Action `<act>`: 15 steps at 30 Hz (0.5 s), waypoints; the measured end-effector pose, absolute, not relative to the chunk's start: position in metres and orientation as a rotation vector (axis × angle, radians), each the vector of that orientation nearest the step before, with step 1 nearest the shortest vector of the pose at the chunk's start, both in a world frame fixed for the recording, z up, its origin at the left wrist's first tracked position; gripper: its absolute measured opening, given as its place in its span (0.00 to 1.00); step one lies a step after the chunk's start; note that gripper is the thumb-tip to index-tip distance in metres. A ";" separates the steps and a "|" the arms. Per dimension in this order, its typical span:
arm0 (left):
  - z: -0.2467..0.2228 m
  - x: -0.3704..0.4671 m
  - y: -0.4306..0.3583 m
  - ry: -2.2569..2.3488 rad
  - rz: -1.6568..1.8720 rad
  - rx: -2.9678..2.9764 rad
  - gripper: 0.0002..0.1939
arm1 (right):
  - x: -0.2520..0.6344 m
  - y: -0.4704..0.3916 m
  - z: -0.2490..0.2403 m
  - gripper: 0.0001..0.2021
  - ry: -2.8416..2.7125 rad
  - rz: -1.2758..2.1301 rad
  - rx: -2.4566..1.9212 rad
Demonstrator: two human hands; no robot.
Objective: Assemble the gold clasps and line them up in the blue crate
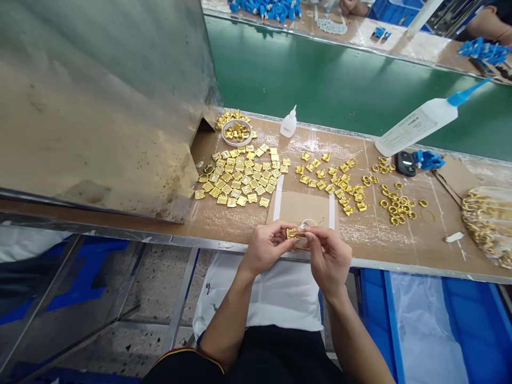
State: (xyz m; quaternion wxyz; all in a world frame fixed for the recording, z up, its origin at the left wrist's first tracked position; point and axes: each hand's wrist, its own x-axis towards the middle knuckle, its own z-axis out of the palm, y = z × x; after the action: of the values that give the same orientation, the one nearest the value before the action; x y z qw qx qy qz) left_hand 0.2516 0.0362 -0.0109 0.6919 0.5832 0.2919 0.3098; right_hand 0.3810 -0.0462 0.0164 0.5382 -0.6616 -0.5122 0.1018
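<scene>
My left hand (266,246) pinches a small gold piece (291,233) over the front edge of a cardboard sheet (306,205) with white tape strips. My right hand (330,256) is closed on a thin stick (301,233) whose tip meets the gold piece. Just behind the fingers lies a clear round item (308,223), partly hidden. Rows of flat gold pieces (238,178) cover the bench to the left. Beyond the cardboard, to the right, are more gold pieces (343,186) and a group of gold rings (400,207).
A large metal housing (100,106) stands at left. Behind are a small white bottle (288,122), a green belt (320,80) and a tilted large bottle (418,128). A black case (405,163) and a bag of gold parts (488,221) lie right. Another person's hand (352,6) shows across the belt.
</scene>
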 end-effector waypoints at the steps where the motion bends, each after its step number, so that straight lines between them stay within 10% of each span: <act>1: -0.011 0.252 0.036 0.651 0.694 1.302 0.17 | 0.381 -0.046 0.016 0.05 -1.218 0.235 -1.578; 15: -0.010 0.252 0.036 0.688 0.715 1.363 0.14 | 0.390 -0.049 0.018 0.06 -1.234 0.247 -1.590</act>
State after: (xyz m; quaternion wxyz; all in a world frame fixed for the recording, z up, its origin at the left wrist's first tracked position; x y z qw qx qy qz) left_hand 0.2518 0.0363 -0.0104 0.6653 0.6037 0.3046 0.3165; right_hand 0.3898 -0.0495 0.0181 0.5285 -0.6656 -0.5167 0.1033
